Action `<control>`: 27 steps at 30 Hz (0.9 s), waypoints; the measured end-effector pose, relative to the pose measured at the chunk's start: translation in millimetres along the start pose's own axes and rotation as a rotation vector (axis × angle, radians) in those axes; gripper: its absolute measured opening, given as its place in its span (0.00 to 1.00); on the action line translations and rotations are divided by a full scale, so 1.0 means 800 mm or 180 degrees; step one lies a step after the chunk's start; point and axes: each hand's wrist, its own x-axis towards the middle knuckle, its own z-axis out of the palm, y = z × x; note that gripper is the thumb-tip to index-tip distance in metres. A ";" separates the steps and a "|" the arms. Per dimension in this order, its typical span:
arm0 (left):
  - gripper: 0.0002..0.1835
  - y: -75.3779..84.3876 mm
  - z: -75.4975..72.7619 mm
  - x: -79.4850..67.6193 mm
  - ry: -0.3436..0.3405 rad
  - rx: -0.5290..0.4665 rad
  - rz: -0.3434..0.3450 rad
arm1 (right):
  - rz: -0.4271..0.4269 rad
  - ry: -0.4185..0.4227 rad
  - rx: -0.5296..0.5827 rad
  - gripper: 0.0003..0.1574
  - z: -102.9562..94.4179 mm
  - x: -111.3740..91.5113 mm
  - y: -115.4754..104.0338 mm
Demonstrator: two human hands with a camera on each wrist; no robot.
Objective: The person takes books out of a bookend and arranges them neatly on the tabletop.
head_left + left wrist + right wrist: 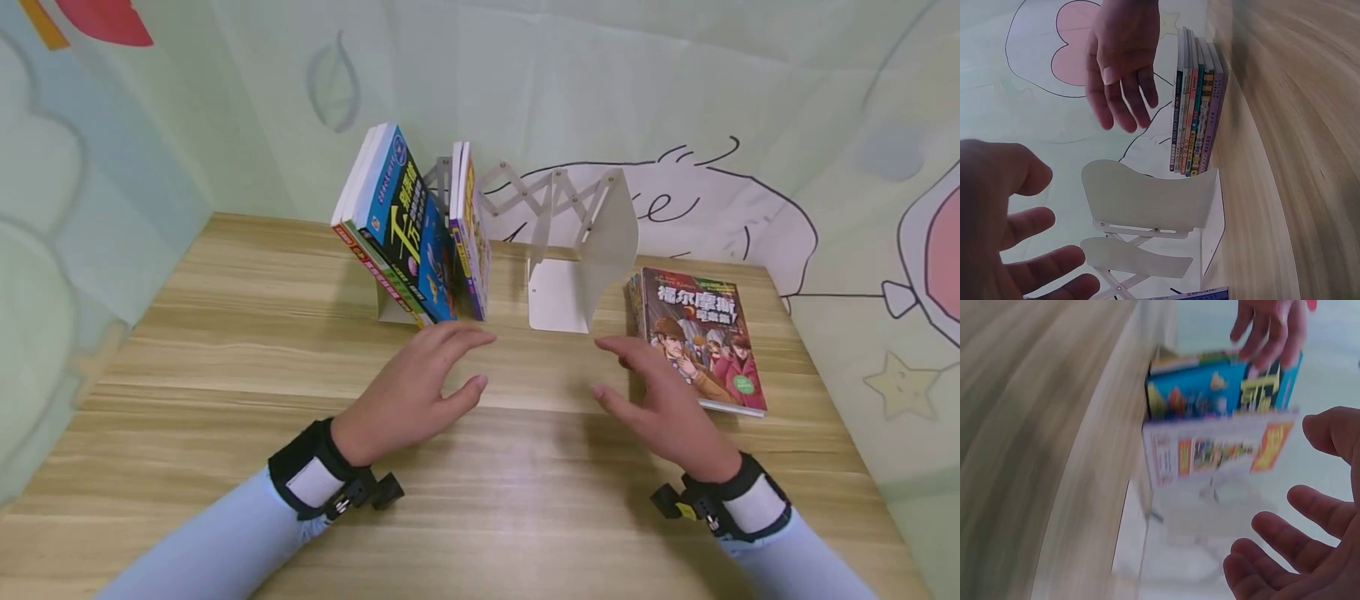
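My left hand (420, 387) hovers over the table with relaxed, parted fingers, nearest the leaning books. My right hand (667, 404) is likewise spread and holds nothing, just left of a stack of books (705, 342) with a dark red cover on top. At the back stands a white expandable bookend (558, 296) with upright plates and a folding lattice. In its left part, blue-covered books (408, 225) lean to the left. Beside them thinner purple-edged books (471, 237) stand nearly upright. The right wrist view shows a white-and-orange cover (1216, 450) on these.
A wooden table (487, 517) carries everything. Behind it hangs a pale cloth backdrop (525, 75) with cartoon drawings. Several spines of the stacked books (1194, 112) show in the left wrist view. Between the bookend's right plates is a gap.
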 end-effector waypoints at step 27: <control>0.25 0.002 0.000 0.009 0.0080 0.0042 -0.0045 | -0.0399 -0.0250 0.0186 0.38 0.032 0.000 -0.021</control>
